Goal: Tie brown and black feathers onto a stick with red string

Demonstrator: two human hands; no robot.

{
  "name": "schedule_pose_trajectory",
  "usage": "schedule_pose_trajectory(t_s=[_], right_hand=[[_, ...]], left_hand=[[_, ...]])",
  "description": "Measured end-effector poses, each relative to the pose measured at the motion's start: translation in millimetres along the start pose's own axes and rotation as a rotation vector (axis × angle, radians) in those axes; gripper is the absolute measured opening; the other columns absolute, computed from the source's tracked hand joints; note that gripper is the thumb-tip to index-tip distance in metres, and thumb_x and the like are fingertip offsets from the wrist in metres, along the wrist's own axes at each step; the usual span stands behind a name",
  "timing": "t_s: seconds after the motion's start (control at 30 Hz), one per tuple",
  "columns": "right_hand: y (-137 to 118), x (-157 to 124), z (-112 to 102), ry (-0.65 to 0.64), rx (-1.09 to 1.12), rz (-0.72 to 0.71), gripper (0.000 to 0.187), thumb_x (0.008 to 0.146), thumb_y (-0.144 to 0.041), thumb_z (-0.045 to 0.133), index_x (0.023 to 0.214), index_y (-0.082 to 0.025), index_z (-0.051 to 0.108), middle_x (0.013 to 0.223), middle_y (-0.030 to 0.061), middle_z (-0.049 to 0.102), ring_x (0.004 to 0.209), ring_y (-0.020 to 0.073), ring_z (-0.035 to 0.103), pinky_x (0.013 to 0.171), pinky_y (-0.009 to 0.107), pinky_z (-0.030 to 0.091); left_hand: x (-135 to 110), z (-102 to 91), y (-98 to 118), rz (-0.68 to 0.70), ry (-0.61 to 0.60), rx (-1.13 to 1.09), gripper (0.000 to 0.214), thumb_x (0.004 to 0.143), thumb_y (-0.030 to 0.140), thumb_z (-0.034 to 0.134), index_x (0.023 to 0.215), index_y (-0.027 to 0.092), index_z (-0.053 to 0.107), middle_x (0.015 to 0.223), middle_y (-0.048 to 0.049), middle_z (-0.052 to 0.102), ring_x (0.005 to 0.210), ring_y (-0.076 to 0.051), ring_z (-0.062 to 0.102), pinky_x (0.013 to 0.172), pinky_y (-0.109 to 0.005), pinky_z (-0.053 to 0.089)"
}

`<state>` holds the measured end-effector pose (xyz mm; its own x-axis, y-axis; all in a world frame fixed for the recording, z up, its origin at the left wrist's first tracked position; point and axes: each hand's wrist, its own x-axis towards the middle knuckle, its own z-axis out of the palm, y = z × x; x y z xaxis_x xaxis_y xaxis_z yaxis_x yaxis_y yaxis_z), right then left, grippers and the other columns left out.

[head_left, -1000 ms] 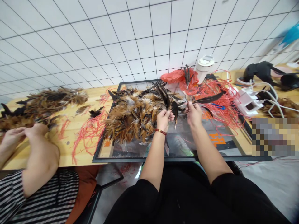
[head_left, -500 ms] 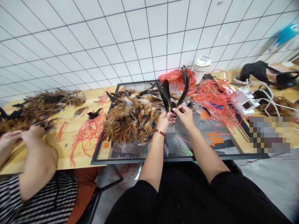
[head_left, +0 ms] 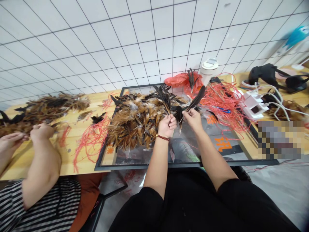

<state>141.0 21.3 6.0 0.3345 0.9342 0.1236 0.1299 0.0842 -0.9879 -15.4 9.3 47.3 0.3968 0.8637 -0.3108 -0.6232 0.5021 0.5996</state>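
My left hand (head_left: 167,125), with a red bead bracelet on its wrist, is closed on a small bunch of dark feathers (head_left: 166,101) that fans upward. My right hand (head_left: 193,118) pinches a single long black feather (head_left: 196,99) by its quill, tilted up and to the right. Both hands hover close together over a black-framed glass panel (head_left: 183,165). A big heap of brown and black feathers (head_left: 137,120) lies on the panel just left of my left hand.
Tangled red string (head_left: 223,104) covers the panel's right side, more red string (head_left: 90,138) lies left. A white cup (head_left: 209,69) and red plastic bag (head_left: 182,80) stand behind. A power strip (head_left: 253,103) sits right. A person in a striped shirt (head_left: 48,206) handles feathers (head_left: 45,108) at left.
My right hand has drawn a little away from my left, taking one black feather that now leans right. The bunch in my left hand sits lower. The neighbour's hands shifted slightly.
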Motion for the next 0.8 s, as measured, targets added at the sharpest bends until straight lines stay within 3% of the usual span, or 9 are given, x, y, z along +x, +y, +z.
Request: schedule_pose_trajectory(t_s=[0.17,0.27,0.33,0.43,0.53,0.6,0.67,0.8], right_hand=[[1.7,-0.9,0.9,0.016,-0.161,-0.067,0.033,0.074,-0.046,0.070,0.072,-0.019,0.052,0.064,-0.0036,0.054,0.056,0.0089,0.043,0.056,0.023,0.035],[-1.8,-0.8,1.4,0.153,-0.101,-0.133,0.037,0.073,-0.042,0.072,0.100,-0.019,0.058,0.091,0.0011,0.063,0.064,0.0098,0.050,0.064,0.024,0.042],[-6.0,-1.1,1.2,0.183,-0.002,-0.165,0.039,0.077,-0.044,0.069,0.106,-0.019,0.060,0.095,0.0027,0.063,0.069,0.0113,0.053,0.069,0.025,0.045],[-13.1,-3.6,1.0,0.003,0.140,-0.120,0.036,0.076,-0.051,0.069,0.091,-0.018,0.066,0.085,0.0019,0.065,0.076,0.0134,0.056,0.075,0.027,0.046],[-18.8,-8.1,1.2,-0.311,0.246,0.055,0.042,0.069,-0.057,0.075,0.074,-0.017,0.065,0.068,-0.0008,0.061,0.066,0.0119,0.054,0.069,0.026,0.045],[-21.2,-10.5,1.2,-0.411,0.331,0.165,0.044,0.065,-0.059,0.078,0.073,-0.016,0.066,0.059,-0.0026,0.057,0.059,0.0106,0.051,0.063,0.025,0.043],[-22.6,-11.3,1.0,-0.372,0.387,0.214,0.045,0.060,-0.056,0.082,0.074,-0.016,0.068,0.054,-0.0038,0.054,0.054,0.0096,0.050,0.058,0.024,0.042],[-23.5,-9.8,1.8,-0.220,0.335,0.193,0.044,0.055,-0.055,0.084,0.064,-0.017,0.064,0.050,-0.0047,0.050,0.047,0.0083,0.044,0.048,0.023,0.036]], left_hand=[[0.0,-1.0,-1.6,-0.045,-0.091,-0.007,0.020,0.092,0.015,0.044,0.073,0.016,0.050,0.061,0.0022,0.034,0.045,-0.007,0.021,0.039,-0.017,0.019],[2.6,0.6,-5.7,-0.035,-0.053,0.021,0.020,0.094,0.015,0.043,0.075,0.015,0.050,0.060,0.0028,0.035,0.044,-0.006,0.025,0.038,-0.015,0.018],[4.8,1.7,-9.2,-0.012,0.001,0.073,0.019,0.095,0.016,0.044,0.076,0.015,0.049,0.059,0.0039,0.036,0.042,-0.004,0.026,0.038,-0.013,0.016],[7.4,1.3,-13.8,-0.008,0.008,0.165,0.017,0.094,0.020,0.051,0.078,0.015,0.049,0.059,0.0055,0.038,0.040,-0.002,0.026,0.037,-0.012,0.016],[8.6,-1.3,-15.2,-0.114,-0.102,0.215,0.018,0.091,0.022,0.055,0.077,0.015,0.049,0.056,0.0067,0.037,0.038,-0.002,0.024,0.036,-0.012,0.014],[8.4,-2.4,-15.1,-0.204,-0.188,0.236,0.019,0.090,0.023,0.057,0.076,0.015,0.048,0.054,0.0072,0.036,0.037,-0.002,0.022,0.036,-0.013,0.013],[7.6,-1.9,-16.4,-0.209,-0.231,0.273,0.017,0.089,0.024,0.058,0.078,0.015,0.050,0.055,0.0065,0.038,0.038,-0.002,0.026,0.036,-0.013,0.015],[7.6,3.3,-26.4,0.027,-0.135,0.486,0.016,0.092,0.023,0.055,0.078,0.014,0.053,0.063,0.0027,0.050,0.046,-0.004,0.043,0.042,-0.014,0.032]])
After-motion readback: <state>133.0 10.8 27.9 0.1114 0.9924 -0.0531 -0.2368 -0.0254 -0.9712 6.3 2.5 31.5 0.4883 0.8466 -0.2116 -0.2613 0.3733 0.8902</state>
